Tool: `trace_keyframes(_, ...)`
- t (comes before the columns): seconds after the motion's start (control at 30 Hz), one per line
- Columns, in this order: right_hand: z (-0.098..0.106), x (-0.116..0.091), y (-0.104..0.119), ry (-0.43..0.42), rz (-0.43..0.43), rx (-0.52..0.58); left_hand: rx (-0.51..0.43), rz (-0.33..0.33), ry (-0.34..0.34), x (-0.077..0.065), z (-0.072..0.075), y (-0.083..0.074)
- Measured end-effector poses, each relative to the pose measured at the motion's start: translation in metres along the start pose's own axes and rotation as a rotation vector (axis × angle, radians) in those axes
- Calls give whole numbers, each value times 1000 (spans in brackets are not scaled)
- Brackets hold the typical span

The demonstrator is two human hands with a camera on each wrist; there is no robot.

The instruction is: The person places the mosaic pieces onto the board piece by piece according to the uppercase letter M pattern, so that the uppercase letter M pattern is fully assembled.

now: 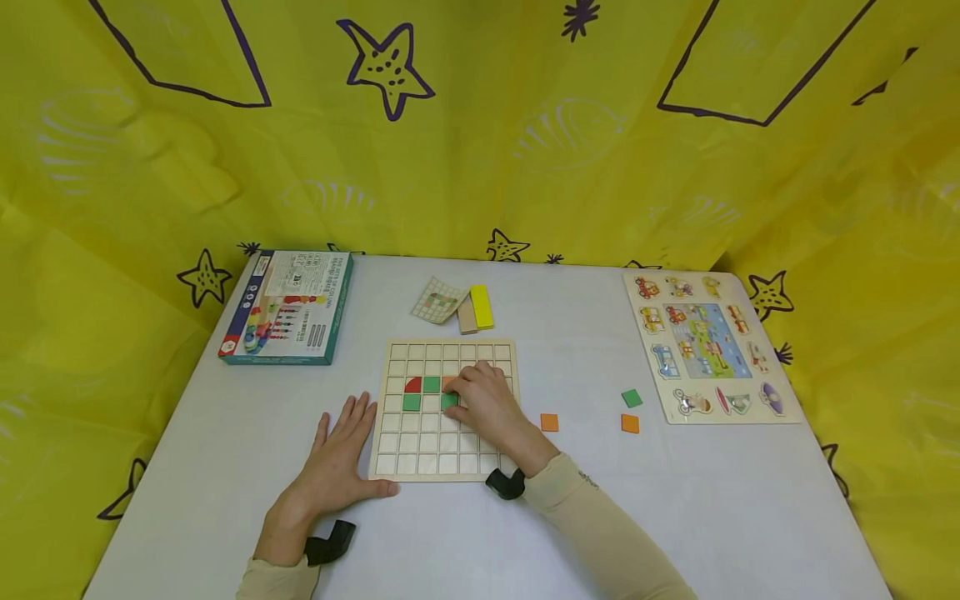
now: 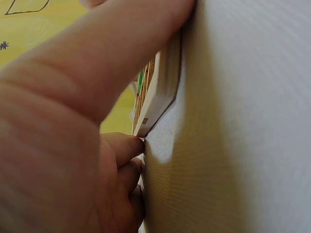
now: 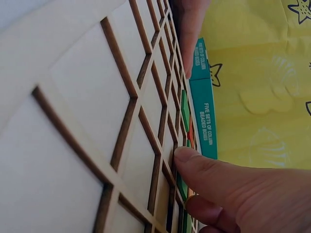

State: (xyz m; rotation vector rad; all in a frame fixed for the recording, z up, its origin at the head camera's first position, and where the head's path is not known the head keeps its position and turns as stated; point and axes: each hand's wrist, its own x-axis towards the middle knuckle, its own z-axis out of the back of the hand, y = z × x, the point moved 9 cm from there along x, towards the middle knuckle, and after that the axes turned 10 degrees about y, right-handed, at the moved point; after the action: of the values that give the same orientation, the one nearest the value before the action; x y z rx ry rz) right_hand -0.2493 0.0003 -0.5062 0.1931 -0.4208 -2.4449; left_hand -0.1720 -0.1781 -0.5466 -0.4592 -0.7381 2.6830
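Observation:
A wooden grid board (image 1: 427, 465) lies flat on the table, with a red quarter-round tile (image 1: 413, 386) and green square tiles (image 1: 412, 402) in its cells. My right hand (image 1: 491, 408) reaches over the board. Its thumb and index finger pinch a green tile (image 3: 181, 186) lying in a cell, beside a partly covered orange tile (image 1: 449, 384). My left hand (image 1: 336, 462) lies spread at the board's near left corner. The left thumb runs along the near edge and the fingers along the left side. In the left wrist view the left thumb (image 2: 112, 53) rests against the board's edge.
Loose orange tiles (image 1: 550, 422) and a green tile (image 1: 632, 398) lie to the right. Beyond the board are a pattern card (image 1: 437, 301) and a yellow block (image 1: 482, 307) beside a tan one. A box (image 1: 300, 283) stands at left, a picture puzzle (image 1: 652, 300) at right.

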Motion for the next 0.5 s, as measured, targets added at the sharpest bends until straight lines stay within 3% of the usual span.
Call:
trace_keyframes(0.23,4,-9,-7,-8,-9,28,-8,10,11,1,-3,1)
trace_keyframes(0.5,16,-30,-32,-39,-61,67,1,10,7,1,-2,2)
